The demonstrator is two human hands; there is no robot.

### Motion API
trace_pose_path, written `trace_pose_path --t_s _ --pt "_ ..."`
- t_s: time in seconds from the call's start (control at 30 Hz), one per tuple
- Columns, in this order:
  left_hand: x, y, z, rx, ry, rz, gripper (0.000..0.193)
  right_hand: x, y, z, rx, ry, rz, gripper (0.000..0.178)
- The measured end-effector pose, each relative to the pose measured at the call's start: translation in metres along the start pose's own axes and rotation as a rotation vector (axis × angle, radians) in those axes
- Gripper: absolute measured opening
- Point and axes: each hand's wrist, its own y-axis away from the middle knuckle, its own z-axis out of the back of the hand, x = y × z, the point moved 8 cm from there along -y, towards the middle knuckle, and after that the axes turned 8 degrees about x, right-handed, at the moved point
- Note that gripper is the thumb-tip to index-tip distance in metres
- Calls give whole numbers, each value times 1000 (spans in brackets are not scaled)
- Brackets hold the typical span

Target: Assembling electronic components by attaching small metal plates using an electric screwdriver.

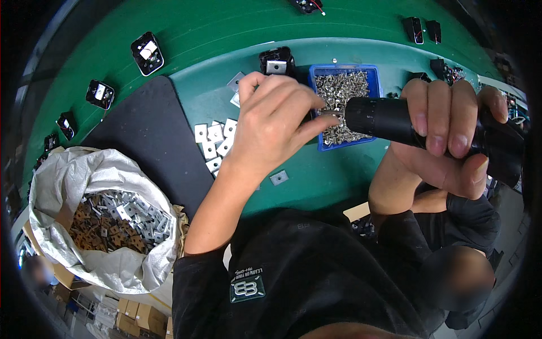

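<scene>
My right hand (446,127) is wrapped round a black electric screwdriver (378,117), held level with its nose pointing left. My left hand (271,121) reaches across, thumb and index finger closed at the thin metal bit in front of the nose; whether a screw sits there is too small to tell. Beneath both hands stands a blue tray (374,81) full of small metal screws (344,90). Just beyond my left hand lies a black housing (285,53) with a square metal plate (276,67) on it. Several square plates with centre holes (215,133) lie left of my wrist.
A white sack (51,192) full of metal pieces stands at the left, beside a black mat (152,130). Another plate (279,177) lies near the table's front edge. Black housings (148,53) are spread over the green surface beyond. Another person (463,226) is at the right.
</scene>
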Motion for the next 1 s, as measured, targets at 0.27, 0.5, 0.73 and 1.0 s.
trace_pose_path --t_s 0.27,0.5,0.73,1.0 --pt "47 -3 17 222 -228 226 104 -20 -11 2 -29 40 69 48" --pt "61 -2 12 243 -144 244 79 -50 -15 17 -213 142 141 44" --pt "66 -3 11 212 -109 262 76 -61 -18 23 -232 190 141 45" --pt "68 -4 10 204 -100 272 76 -69 -19 27 -292 228 136 46"
